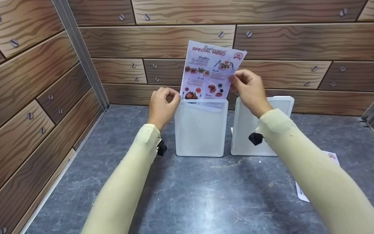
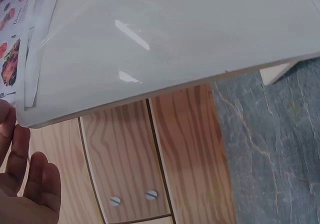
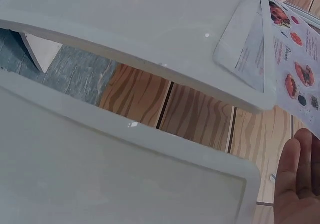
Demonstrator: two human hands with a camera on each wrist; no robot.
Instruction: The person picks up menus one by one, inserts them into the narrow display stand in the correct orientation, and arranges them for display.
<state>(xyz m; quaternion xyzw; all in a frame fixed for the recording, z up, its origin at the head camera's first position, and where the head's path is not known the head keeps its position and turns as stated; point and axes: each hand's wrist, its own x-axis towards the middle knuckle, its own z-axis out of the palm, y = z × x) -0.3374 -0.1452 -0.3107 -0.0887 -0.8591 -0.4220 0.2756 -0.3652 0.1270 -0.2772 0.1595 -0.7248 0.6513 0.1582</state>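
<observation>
A printed menu sheet point(image 1: 211, 70) stands tilted in the top of a white display stand point(image 1: 200, 133). Its lower edge shows through the clear front panel in the right wrist view, slanting down toward one side. My right hand point(image 1: 248, 89) pinches the menu's right edge between thumb and fingers, above the stand. At the stand's top left corner, my left hand point(image 1: 163, 107) pinches the rim with thumb and forefinger; the other fingers curl loosely in the left wrist view.
A second white stand point(image 1: 247, 130) is upright just to the right, partly behind my right forearm. Another printed sheet point(image 1: 331, 156) lies on the grey marbled table point(image 1: 187, 195), mostly covered by that sleeve. Wood-patterned walls point(image 1: 115, 42) enclose the back and sides.
</observation>
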